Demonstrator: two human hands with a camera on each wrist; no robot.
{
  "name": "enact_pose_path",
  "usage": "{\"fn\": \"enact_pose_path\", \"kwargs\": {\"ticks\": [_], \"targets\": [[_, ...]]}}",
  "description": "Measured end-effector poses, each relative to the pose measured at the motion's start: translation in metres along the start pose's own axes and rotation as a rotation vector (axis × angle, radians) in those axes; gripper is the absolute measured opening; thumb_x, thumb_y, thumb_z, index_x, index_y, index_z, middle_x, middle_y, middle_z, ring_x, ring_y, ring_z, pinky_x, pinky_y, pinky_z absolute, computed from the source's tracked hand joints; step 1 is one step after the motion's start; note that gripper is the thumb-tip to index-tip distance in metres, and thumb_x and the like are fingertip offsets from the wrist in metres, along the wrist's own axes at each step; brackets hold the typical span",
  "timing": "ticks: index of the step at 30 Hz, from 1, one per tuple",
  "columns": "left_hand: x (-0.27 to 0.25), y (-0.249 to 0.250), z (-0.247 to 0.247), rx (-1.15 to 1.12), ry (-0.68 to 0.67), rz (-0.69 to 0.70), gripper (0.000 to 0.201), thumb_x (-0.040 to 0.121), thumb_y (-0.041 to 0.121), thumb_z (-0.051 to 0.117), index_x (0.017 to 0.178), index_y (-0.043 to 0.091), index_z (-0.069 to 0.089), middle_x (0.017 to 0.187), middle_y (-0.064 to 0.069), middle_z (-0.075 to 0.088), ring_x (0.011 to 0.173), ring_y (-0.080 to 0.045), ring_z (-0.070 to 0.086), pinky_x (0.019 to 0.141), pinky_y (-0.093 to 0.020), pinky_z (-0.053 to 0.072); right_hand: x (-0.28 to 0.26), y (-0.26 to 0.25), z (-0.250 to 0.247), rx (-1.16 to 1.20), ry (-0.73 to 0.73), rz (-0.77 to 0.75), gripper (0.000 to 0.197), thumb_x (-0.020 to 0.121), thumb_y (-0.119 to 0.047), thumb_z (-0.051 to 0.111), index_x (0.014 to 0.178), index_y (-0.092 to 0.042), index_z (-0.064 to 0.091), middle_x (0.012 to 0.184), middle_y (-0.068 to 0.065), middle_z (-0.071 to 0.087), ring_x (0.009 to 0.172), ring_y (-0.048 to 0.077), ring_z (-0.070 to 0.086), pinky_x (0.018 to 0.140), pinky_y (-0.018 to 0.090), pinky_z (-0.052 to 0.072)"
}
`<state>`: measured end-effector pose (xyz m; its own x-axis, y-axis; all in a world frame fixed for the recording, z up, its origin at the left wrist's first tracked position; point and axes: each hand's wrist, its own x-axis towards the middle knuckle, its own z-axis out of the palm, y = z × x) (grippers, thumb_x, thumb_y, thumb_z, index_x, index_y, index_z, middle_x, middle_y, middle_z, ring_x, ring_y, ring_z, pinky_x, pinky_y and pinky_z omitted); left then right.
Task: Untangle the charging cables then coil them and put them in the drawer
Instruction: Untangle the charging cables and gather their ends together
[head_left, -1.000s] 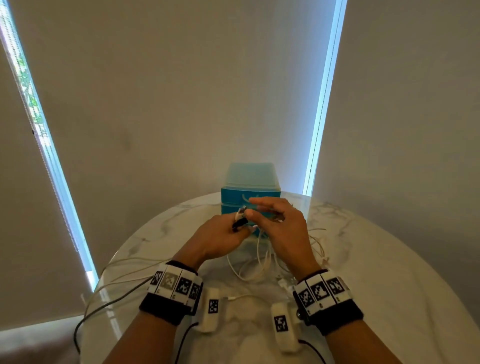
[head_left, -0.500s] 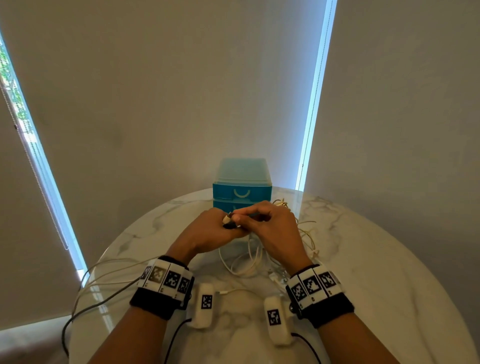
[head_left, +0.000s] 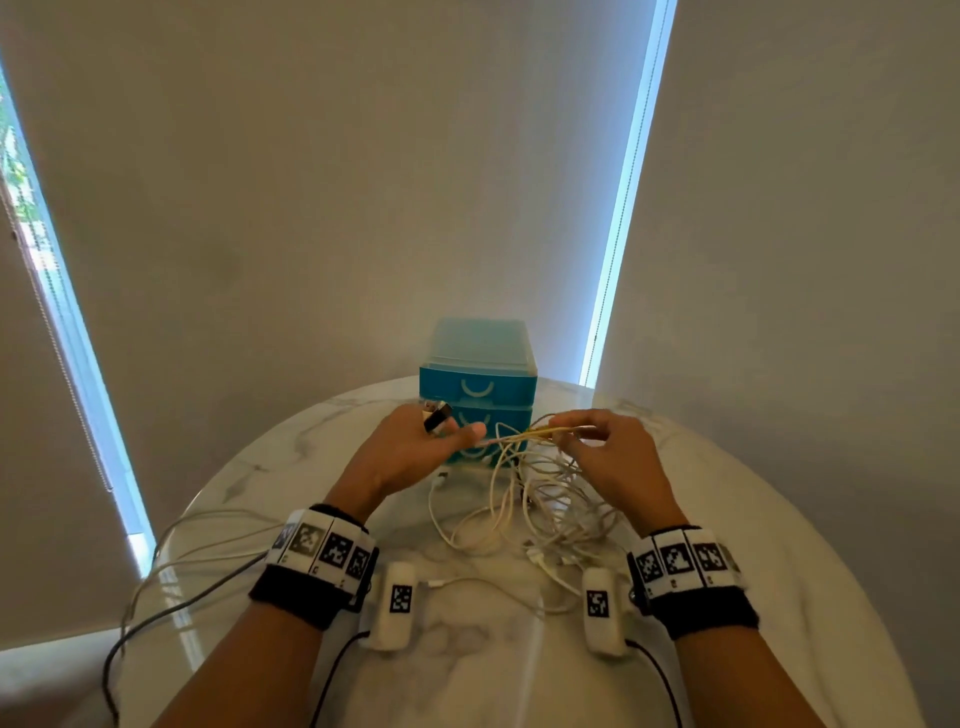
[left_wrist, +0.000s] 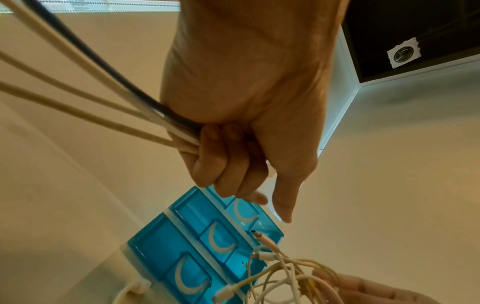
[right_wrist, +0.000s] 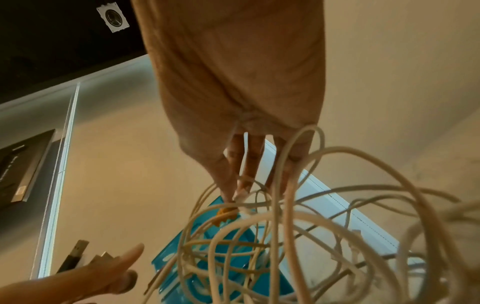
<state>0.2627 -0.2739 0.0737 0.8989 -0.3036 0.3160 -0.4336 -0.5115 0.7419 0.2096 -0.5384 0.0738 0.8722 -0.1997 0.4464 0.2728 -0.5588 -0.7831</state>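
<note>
A tangle of white and yellowish charging cables lies on the marble table, in front of a blue drawer unit with its drawers closed. My left hand grips several cable ends, one of them black. Their USB plugs stick up past its knuckles, and its forefinger points right. My right hand pinches a few strands with a yellow one, lifted off the pile. The hands hover a short way apart above the tangle.
Two white marker-tagged pods lie near the front of the table between my wrists. The cables held by my left hand trail back over the table's left edge. A wall and window blinds stand close behind the drawer unit.
My hands, which met over one plug at the centre, have drawn apart. The left keeps the plugs; the right has pulled strands up and to the right.
</note>
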Motion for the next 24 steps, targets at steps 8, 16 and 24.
{"fn": "enact_pose_path", "kwargs": {"ticks": [8, 16, 24], "targets": [[-0.002, -0.003, 0.005, 0.021, -0.124, -0.039, 0.033, 0.094, 0.058, 0.074, 0.095, 0.026, 0.080, 0.103, 0.008, 0.078, 0.095, -0.012, 0.071, 0.090, -0.039, 0.057, -0.012, -0.008, -0.003, 0.183, -0.010, 0.029, 0.018, 0.092, -0.015, 0.083, 0.101, -0.031, 0.087, 0.094, -0.014, 0.084, 0.096, 0.002, 0.077, 0.094, 0.029, 0.059], [-0.001, -0.004, 0.001, -0.004, 0.165, -0.050, 0.048, 0.097, 0.072, 0.060, 0.100, 0.029, 0.081, 0.086, 0.001, 0.078, 0.078, -0.018, 0.070, 0.071, -0.043, 0.053, -0.018, 0.006, 0.012, 0.206, -0.105, 0.142, 0.017, 0.094, -0.018, 0.081, 0.099, -0.033, 0.087, 0.101, -0.014, 0.083, 0.101, 0.008, 0.078, 0.100, 0.040, 0.062], [-0.003, -0.017, -0.004, 0.411, -0.249, -0.390, 0.053, 0.089, 0.065, 0.076, 0.101, 0.015, 0.066, 0.084, 0.003, 0.059, 0.073, -0.012, 0.055, 0.068, -0.032, 0.044, -0.014, 0.037, 0.008, 0.143, 0.013, 0.281, 0.008, 0.090, -0.036, 0.084, 0.090, -0.029, 0.087, 0.084, -0.011, 0.083, 0.089, 0.015, 0.079, 0.096, 0.049, 0.064]]}}
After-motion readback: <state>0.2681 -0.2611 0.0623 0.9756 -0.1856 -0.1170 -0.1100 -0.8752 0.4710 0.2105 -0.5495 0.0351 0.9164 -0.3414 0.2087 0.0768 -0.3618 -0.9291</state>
